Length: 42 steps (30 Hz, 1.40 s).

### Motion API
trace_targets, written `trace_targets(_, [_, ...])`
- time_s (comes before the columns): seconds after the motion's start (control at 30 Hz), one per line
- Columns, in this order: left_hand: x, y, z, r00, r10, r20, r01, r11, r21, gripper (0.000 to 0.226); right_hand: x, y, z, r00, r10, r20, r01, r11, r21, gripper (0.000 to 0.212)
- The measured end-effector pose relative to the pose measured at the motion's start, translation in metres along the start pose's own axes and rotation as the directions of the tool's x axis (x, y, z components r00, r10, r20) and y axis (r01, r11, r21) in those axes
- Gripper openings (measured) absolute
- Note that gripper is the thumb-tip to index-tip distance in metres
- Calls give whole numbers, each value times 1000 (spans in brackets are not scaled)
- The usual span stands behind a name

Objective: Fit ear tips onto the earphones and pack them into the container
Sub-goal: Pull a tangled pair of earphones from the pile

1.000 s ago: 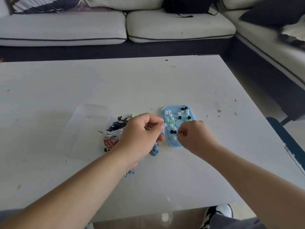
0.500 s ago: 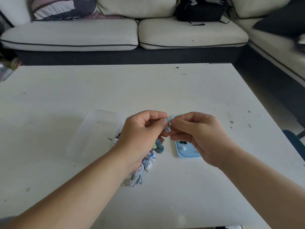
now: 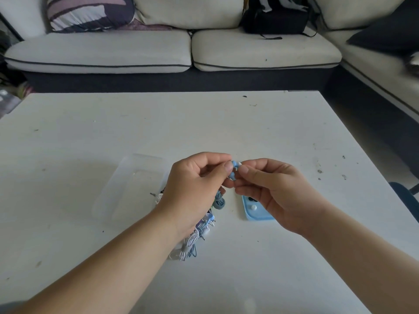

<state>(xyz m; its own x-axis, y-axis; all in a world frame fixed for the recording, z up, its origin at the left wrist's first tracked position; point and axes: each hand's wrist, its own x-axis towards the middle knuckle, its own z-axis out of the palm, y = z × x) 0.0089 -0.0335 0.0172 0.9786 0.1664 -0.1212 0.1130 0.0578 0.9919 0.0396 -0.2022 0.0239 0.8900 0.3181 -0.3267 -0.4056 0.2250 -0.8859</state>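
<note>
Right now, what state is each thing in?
left hand: raised, fingers pinching blue earphone
right hand: raised, fingers pressing a white ear tip at the earphone
clear container: open, looks empty, on table
blue tray: flat, holding loose tips, mostly hidden
earphone cables: bundled, partly under left wrist

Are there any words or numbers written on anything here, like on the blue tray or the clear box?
None: no words or numbers can be read.
Blue tray: plain.
Clear box: no label shows.
Earphone between the hands: too small to show any marking.
</note>
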Motion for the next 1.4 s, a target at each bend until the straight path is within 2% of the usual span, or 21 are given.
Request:
trace_targets(0.13, [0, -1, 1, 1000, 17, -15, -17, 1000, 12, 9, -3, 0, 3, 999, -33, -22, 33, 999, -4, 19])
trace_targets(0.37, [-1, -6, 3, 999, 47, -25, -46, 998, 32, 7, -6, 4, 11, 993, -90, -79, 86, 995, -51, 7])
trace_targets(0.47, [-1, -6, 3, 998, 58, -22, -58, 998, 31, 7, -6, 6, 14, 989, -108, -102, 104, 994, -47, 8])
trace_targets(0.63, [1, -4, 0, 999, 33, -41, -33, 999, 1, 7, -8, 4, 12, 996, -83, -39, 82, 996, -21, 12])
trace_targets(0.8, [3, 1, -1, 998, -41, 40, 44, 995, -88, 10, -1, -3, 0, 999, -1, -47, 3, 999, 32, 11])
trace_targets(0.87, [4, 1, -1, 995, -62, 74, 72, 989, -131, 11, 1, -3, -5, 1000, 15, -9, -14, 998, 62, 17])
trace_targets(0.93, [3, 1, -1, 993, -74, 96, 87, 987, -135, 12, 1, -1, -8, 999, 6, 34, -8, 999, 45, 25])
trace_targets(1.07, [0, -1, 0, 988, -87, 128, 101, 988, -114, 13, 0, 2, -13, 997, 13, 75, -12, 1000, -19, 21])
trace_targets(1.4, [-2, 1, 4, 970, -135, 204, 169, 972, -163, 15, 0, 7, -26, 993, 39, 109, -33, 998, -62, 30])
